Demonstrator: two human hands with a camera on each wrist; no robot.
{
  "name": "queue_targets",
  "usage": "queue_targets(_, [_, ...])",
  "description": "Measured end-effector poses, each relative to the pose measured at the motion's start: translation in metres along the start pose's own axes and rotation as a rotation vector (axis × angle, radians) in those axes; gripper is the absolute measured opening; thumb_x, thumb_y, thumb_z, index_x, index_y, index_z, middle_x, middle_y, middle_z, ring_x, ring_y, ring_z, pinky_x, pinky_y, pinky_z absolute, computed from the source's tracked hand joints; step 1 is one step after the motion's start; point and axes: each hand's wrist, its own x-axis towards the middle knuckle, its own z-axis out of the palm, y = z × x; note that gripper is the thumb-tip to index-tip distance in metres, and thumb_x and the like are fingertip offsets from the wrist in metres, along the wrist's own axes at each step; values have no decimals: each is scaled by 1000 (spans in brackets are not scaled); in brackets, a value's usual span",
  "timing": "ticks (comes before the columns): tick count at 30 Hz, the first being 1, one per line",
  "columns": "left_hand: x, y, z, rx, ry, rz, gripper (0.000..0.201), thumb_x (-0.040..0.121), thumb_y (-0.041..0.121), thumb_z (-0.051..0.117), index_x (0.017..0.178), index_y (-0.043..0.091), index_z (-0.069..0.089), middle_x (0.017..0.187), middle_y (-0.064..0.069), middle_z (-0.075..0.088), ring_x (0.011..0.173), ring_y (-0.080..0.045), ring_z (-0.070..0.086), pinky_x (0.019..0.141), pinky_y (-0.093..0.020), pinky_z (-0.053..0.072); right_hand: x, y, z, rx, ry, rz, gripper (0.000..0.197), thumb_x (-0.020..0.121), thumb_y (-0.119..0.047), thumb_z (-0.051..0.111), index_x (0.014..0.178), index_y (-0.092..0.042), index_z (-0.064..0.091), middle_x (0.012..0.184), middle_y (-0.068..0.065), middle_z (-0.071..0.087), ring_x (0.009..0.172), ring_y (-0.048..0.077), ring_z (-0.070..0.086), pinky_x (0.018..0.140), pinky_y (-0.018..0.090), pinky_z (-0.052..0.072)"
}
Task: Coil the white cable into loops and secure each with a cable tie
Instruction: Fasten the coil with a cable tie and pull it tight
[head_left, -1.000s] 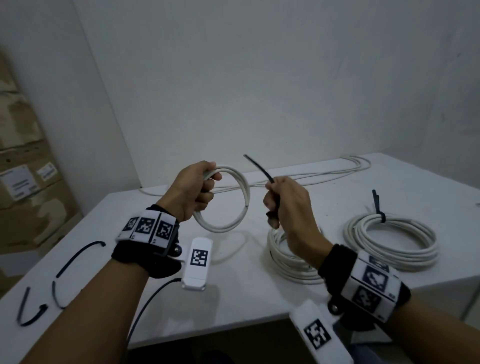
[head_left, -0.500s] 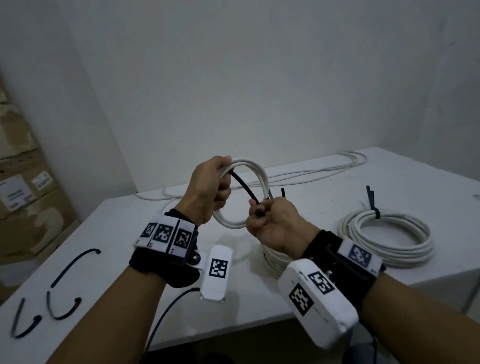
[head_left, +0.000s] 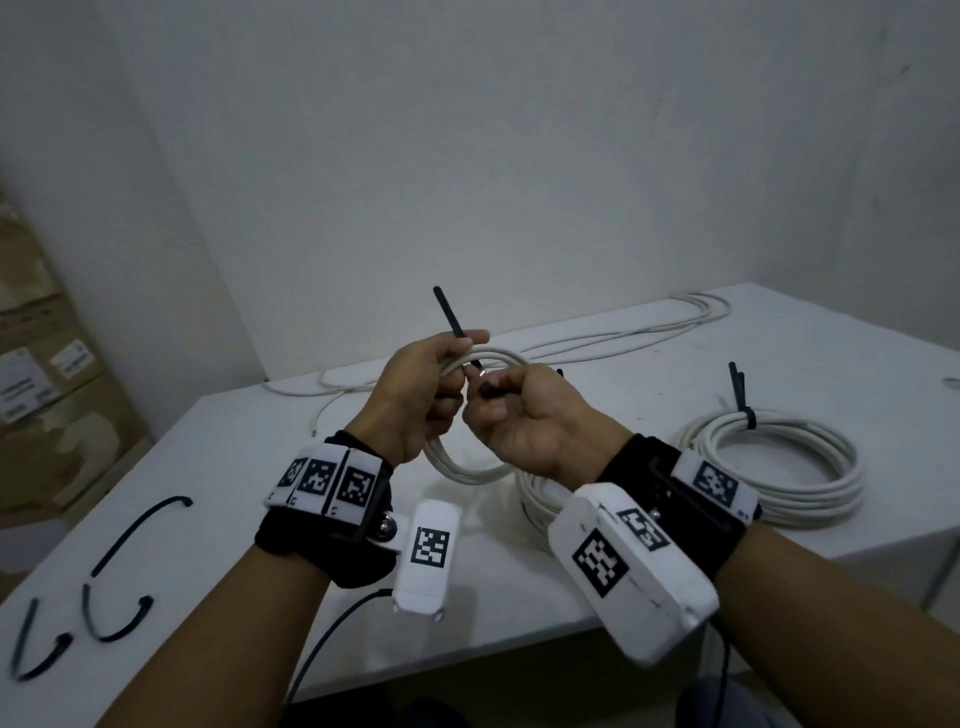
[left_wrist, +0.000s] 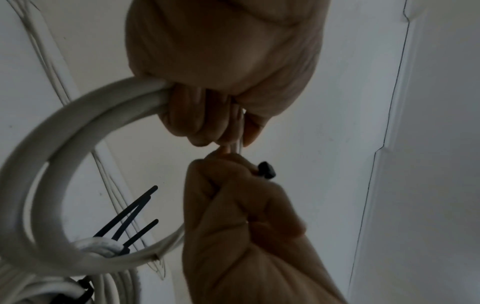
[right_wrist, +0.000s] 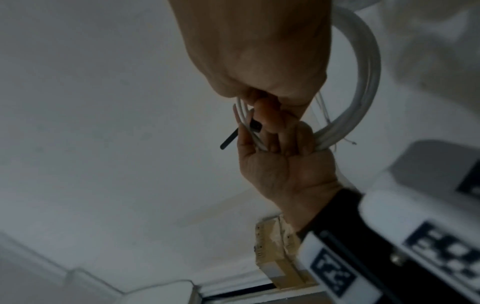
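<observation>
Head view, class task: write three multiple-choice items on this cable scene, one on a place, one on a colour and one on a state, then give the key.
1. Where does the tied coil lie?
A. on the table, to the right of the right hand
B. on the floor
C. on a chair

2. What colour is the cable tie at the held coil?
A. white
B. black
C. red

3. In what state is the held coil?
A. lying flat on the table
B. hanging from a hook
C. lifted, gripped by the left hand

Key:
1 A: the tied coil rests on the tabletop beyond the right wrist.
2 B: the tie's tail sticks up dark above the left hand's fingers.
3 C: the left hand's fingers curl round the held coil, which is clear of the table.
</observation>
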Motion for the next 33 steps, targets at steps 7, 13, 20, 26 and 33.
queue_targets(7, [4,-6,-4,28,106,84,26,96,19,44,103,16,69,51,4,26,34,-7,18,37,-13,15,-3,13,-8,-461,84,-291,16,95,1,38,91,-11,48,65,5,49,43,8,39,38,17,32])
queue_targets(13, [4,-3,-7,23,72,88,27,96,19,44,104,14,70,50,4,27,36,-7,17,37,-14,15,-11,15,-14,-1018,53,-628,34,84,12,41,100,-11,61,80,5,61,65,21,62,45,30,52])
queue_targets(20, [4,7,-11,61,67,104,29,97,20,44,103,12,71,47,6,28,35,-7,18,37,-13,15,5,11,-30,-1732,179,-1071,23,89,-7,59,111,-8,65,109,5,67,88,16,59,81,21,40])
queue_targets(26, [3,2,-11,64,74,92,27,97,20,45,108,14,69,51,4,28,37,-8,19,39,-15,15,5,9,-34,-1646,-47,-1126,13,91,-12,59,95,-3,68,85,5,63,75,8,45,71,23,39])
queue_targets(33, [2,-12,-3,126,143,220,24,96,17,50,110,18,70,44,8,33,36,-8,22,37,-15,19,-4,2,-29,-1536,128,-1137,22,97,-21,50,90,-10,67,85,-4,49,73,6,47,62,25,37])
